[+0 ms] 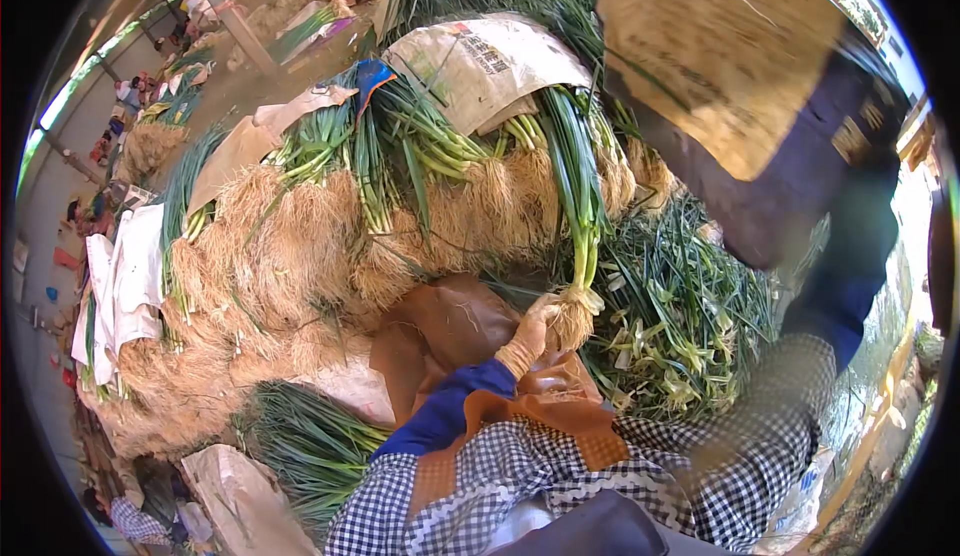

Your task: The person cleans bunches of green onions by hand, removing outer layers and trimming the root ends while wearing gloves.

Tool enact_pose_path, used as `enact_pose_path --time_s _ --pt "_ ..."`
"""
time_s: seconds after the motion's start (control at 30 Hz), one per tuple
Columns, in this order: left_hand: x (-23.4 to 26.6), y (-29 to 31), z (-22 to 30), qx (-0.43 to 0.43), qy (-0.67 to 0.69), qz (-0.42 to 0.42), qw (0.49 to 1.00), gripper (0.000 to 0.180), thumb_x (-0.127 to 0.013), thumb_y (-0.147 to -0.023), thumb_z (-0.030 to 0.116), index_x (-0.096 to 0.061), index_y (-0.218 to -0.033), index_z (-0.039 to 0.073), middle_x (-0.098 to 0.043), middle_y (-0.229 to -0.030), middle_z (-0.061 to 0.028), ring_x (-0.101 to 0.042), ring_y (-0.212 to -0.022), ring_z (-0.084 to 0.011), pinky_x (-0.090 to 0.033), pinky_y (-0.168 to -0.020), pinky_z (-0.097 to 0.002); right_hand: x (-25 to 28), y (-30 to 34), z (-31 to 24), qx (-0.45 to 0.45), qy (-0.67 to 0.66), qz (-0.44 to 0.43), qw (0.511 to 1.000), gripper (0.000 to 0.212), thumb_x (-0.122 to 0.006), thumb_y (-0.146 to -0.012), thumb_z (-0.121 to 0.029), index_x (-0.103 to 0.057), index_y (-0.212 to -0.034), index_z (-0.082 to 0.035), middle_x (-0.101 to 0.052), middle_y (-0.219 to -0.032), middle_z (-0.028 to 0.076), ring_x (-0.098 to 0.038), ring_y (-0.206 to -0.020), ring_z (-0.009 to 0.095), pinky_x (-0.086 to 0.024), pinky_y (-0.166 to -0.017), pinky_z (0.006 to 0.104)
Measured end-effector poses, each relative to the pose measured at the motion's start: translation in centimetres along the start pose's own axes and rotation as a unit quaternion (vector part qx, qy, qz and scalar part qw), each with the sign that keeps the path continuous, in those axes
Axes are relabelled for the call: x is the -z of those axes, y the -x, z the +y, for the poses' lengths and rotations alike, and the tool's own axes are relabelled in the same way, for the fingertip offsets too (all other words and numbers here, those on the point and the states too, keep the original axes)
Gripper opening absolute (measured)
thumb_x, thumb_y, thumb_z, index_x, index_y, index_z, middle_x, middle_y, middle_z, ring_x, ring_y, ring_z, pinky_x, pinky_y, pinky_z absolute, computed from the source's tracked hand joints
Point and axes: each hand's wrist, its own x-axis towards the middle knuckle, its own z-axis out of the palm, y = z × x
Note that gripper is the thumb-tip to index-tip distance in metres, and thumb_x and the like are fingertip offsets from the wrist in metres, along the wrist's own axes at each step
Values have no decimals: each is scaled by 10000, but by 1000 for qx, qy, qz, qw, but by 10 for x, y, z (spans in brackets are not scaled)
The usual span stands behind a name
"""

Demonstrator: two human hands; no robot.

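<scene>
My left hand (530, 344), in a pale glove, is closed around the root end of a bunch of green onions (580, 266). Its tan roots hang beside the fingers, and its long leaves point away from me over the pile. At the right, my right arm reaches up and forward in a dark blue sleeve. My right hand (862, 134) is blurred and shadowed, with yellowish fingers showing at the edge of a large tan and dark sack sheet (710, 66). That sheet hangs raised at the upper right and covers part of the pile.
Stacked green onion bunches (300, 226) with matted roots stretch ahead and left, partly under paper sacks (490, 61). Loose trimmed leaves (680, 306) heap to my right. More green onions (310, 441) lie at my left. A brown apron (450, 326) spreads before me; people sit farther left.
</scene>
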Motion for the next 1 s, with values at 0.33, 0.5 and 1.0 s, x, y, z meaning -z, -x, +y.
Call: enact_pose_path --time_s 0.33,0.5,1.0 --pt "-25 -24 -5 -65 -250 -31 966 298 -563 -824 42 -510 -1109 -27 -618 -1034 -137 -585 -993 -221 -439 -912 -338 114 256 150 -299 251 -110 914 380 -550 -835 -333 -606 -1105 -71 -663 -942 115 -636 -835 242 -499 -754 340" --pt "-8 -22 -9 -89 -116 -30 989 234 -506 -806 -40 -516 -1038 -20 -622 -895 -134 -618 -824 -231 -505 -788 -321 143 340 205 -453 427 -217 752 418 -553 -832 -359 -593 -1137 -76 -660 -960 120 -637 -870 246 -493 -773 348" --pt "17 -10 -28 -115 94 -59 987 205 -503 -863 49 -517 -1067 36 -556 -946 -95 -570 -881 -216 -487 -831 -362 -241 180 -72 -309 -460 -128 822 441 -543 -876 -431 -621 -880 3 -604 -700 70 -562 -597 144 -442 -562 286"
